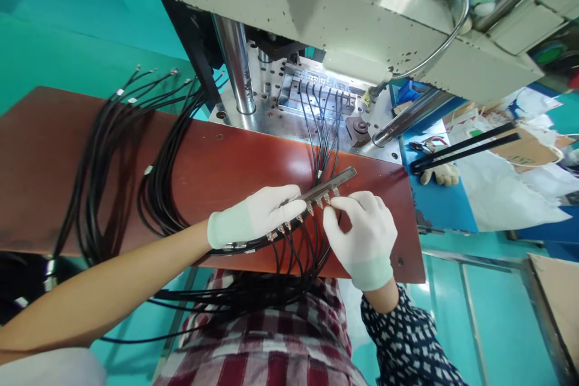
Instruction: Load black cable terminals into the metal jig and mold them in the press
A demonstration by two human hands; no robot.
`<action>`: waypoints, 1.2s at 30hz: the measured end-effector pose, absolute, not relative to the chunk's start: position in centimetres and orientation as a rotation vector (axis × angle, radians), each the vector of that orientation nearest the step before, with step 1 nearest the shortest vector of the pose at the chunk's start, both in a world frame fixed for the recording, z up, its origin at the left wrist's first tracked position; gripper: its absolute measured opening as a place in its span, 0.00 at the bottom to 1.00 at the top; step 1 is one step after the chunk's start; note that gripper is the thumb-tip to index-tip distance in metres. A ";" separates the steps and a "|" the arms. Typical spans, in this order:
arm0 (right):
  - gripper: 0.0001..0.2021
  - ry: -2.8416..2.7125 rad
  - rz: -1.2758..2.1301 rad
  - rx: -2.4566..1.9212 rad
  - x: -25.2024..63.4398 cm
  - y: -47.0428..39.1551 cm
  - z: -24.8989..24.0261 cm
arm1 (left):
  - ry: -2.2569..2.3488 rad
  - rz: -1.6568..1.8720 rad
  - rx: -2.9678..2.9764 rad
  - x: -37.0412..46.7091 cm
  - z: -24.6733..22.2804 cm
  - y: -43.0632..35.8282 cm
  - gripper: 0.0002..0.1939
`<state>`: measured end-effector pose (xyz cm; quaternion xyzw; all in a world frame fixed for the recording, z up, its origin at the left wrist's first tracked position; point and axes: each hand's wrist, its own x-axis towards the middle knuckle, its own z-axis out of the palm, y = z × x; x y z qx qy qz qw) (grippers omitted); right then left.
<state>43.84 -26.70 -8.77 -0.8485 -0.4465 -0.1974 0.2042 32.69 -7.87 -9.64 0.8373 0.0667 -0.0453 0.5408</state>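
Observation:
My left hand [260, 216], in a white glove, grips a long metal bar [332, 183] that slants up to the right above the board's front edge. Several small metal connectors [319, 201] stick out along the bar's lower side, with thin black cables [289, 256] hanging from them. My right hand [362, 235], gloved too, pinches at a connector near the bar's right end; the fingertips hide most of it. Beyond the bar, more black cables [322, 132] run into a metal mould [316, 96] on the press bed.
A press with a pale, chipped upper beam [280, 12] and steel columns [236, 66] stands ahead. Coiled black cables [158, 187] lie on the brown board [235, 163] at left. On the right, a blue table [461, 205] bears black bars [470, 151], pliers and a glove [441, 175].

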 end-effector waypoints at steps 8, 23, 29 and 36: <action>0.02 -1.334 -0.646 -2.370 43.1 -26.2 -8.3 | 0.173 -0.112 1.941 32.7 -9.6 -8.0 0.23; 0.04 -1.403 -0.524 -2.429 42.5 -25.6 -8.5 | 0.168 -0.094 1.963 33.1 -9.8 -7.8 0.23; 0.04 -1.397 -0.545 -2.367 41.8 -25.3 -8.5 | 0.177 -0.087 1.918 33.0 -9.9 -7.7 0.22; 0.07 -1.506 -0.495 -2.384 40.9 -24.3 -8.5 | 0.146 -0.049 1.914 33.0 -10.1 -7.7 0.22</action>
